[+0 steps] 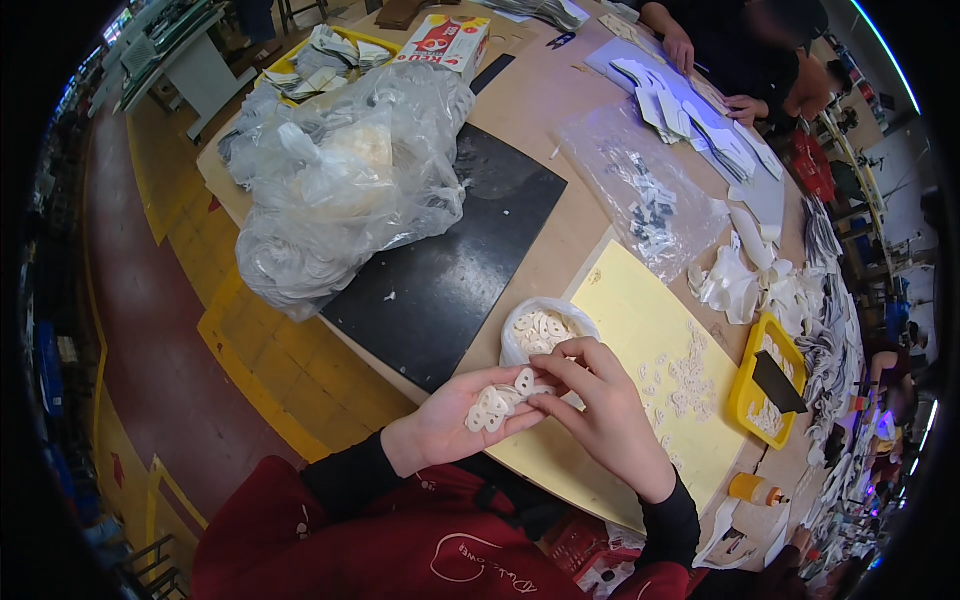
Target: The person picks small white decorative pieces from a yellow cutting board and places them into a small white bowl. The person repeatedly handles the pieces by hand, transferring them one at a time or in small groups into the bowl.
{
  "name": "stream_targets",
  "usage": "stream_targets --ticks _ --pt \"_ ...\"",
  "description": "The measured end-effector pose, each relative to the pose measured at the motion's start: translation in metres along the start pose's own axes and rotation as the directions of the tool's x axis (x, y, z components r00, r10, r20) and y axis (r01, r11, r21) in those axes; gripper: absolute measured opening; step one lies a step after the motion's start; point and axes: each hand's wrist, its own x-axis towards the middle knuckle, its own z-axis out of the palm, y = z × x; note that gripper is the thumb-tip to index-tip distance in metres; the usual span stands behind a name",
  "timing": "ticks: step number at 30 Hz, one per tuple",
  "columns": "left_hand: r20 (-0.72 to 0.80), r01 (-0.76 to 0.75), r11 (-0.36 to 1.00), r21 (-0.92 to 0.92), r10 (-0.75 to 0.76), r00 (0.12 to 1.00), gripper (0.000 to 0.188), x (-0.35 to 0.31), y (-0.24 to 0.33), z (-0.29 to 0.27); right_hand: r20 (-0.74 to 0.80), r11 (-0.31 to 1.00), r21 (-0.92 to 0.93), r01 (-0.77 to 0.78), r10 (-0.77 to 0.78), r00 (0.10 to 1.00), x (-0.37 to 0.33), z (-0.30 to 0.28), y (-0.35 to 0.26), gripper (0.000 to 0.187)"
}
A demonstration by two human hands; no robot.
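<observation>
My left hand (440, 420) lies palm up, fingers curled under a heap of small cream cut-out pieces (490, 408) with holes in them. My right hand (605, 410) reaches over its fingertips, with thumb and forefinger closed at the heap's right edge on a small cream piece (525, 381). Just beyond both hands a white plastic bag (513, 345) stands with its mouth spread, full of like pieces. To the right, a yellow sheet (610, 300) carries many such pieces (685, 380), scattered flat.
A large clear plastic bag (340, 190) covers part of a black mat (490, 215) at left. A yellow tray (745, 385) with a dark strip and a yellow bottle (757, 490) stand at right. Across the table, a person's hands (680, 52) are near white cut pieces (660, 105).
</observation>
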Motion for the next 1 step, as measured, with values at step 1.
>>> stream_targets --ticks 1 --pt "0.175 0.035 0.992 -0.120 -0.013 0.985 0.043 0.0051 -0.0004 -0.0127 -0.001 1.000 0.000 0.002 -0.002 1.000 0.0004 -0.0001 -0.0002 0.041"
